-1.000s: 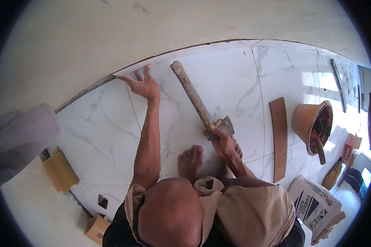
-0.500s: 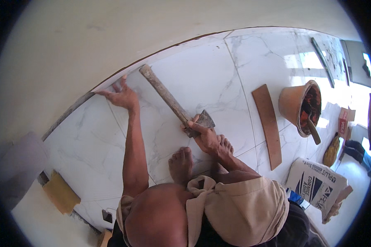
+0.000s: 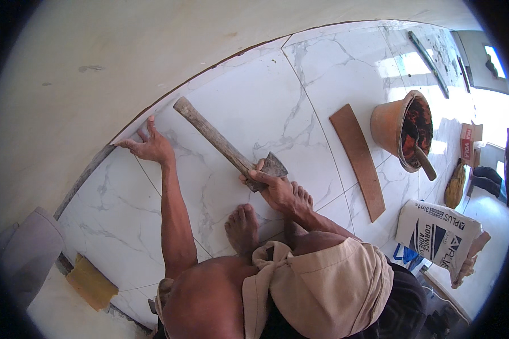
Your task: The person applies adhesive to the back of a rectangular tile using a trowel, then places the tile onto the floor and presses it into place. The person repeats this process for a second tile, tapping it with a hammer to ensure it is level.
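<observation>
Hammer (image 3: 227, 148) lying flat near the middle of the white marble-look floor tile (image 3: 237, 107), wooden handle slanting up toward the wall edge, metal head at the near end. Right hand (image 3: 274, 189) closed around the head end, fingers wrapped over the neck. Probably head-heavy and stiff, the rough handle unlikely to slip; best held close to the head, as here, for gentle taps on brittle tile. Left hand (image 3: 148, 146) spread open, holding nothing, fingertips pressed at the tile's far left corner by the wall. Bare feet (image 3: 243, 226) on the near edge. Further right, curved wooden board (image 3: 357, 161), orange bucket (image 3: 391, 127), adhesive bag (image 3: 438, 234).
</observation>
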Demonstrator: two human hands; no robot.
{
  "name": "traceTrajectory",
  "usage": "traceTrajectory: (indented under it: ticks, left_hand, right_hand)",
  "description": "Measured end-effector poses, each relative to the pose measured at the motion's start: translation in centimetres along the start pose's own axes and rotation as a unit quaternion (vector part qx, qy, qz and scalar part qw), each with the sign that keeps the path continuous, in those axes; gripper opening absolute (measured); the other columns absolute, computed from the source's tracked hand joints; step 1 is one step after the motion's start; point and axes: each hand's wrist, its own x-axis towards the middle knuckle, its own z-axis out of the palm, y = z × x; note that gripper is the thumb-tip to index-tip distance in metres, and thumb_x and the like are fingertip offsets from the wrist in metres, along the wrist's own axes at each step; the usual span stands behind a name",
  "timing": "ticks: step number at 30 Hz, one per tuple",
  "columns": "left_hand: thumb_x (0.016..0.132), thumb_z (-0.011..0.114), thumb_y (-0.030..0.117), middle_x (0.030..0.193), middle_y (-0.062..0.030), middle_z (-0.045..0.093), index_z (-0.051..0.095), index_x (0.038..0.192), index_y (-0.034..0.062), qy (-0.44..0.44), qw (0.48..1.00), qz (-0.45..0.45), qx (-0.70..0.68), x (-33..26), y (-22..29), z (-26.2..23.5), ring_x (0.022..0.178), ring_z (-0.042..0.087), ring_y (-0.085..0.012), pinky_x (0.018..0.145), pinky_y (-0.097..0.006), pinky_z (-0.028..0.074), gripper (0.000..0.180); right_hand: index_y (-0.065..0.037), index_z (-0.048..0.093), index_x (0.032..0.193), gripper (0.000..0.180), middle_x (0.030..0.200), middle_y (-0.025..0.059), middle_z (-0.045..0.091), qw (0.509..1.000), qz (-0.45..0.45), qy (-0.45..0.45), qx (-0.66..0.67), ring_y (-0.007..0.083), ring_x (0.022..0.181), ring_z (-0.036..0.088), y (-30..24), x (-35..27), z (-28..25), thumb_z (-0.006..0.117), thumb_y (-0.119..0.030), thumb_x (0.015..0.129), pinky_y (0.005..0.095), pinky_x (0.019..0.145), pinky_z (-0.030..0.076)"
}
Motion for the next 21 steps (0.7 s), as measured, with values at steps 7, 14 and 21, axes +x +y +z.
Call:
traceTrajectory:
  ticks: [7,14,21]
  left_hand:
    - [0.073,0.087,0.050,0.157,-0.0376,0.011,-0.006,0.153,-0.0111,0.002,0.998,-0.011,0.060,0.2,-0.2,-0.1,0.137,0.041,-0.0394,0.103,-0.039,0.055,0.137]
    - [0.073,0.086,0.050,0.159,-0.0356,0.010,-0.011,0.153,-0.0103,-0.014,0.998,-0.017,0.057,-0.6,-0.2,1.0,0.137,0.043,-0.0401,0.108,-0.041,0.051,0.139]
    - [0.077,0.086,0.042,0.158,-0.0359,0.010,-0.015,0.153,-0.0049,-0.008,0.997,0.025,0.066,0.1,-1.1,0.6,0.138,0.044,-0.0407,0.109,-0.041,0.050,0.135]
  right_hand:
    - [-0.004,0.054,0.094,0.015,0.089,0.0104,0.064,0.996,0.043,0.018,0.071,0.0247,0.091,0.070,-1.2,0.1,0.6,0.067,0.003,0.092,0.0358,0.083,0.056]
    - [-0.003,0.054,0.094,0.014,0.090,0.0095,0.063,0.996,0.032,0.031,0.075,0.0253,0.091,0.070,-1.7,-0.3,-0.4,0.067,0.003,0.092,0.0357,0.082,0.056]
    - [-0.002,0.053,0.096,0.016,0.091,0.0086,0.061,0.994,0.065,0.028,0.078,0.0256,0.092,0.070,-1.5,0.1,0.4,0.067,0.004,0.091,0.0354,0.085,0.057]
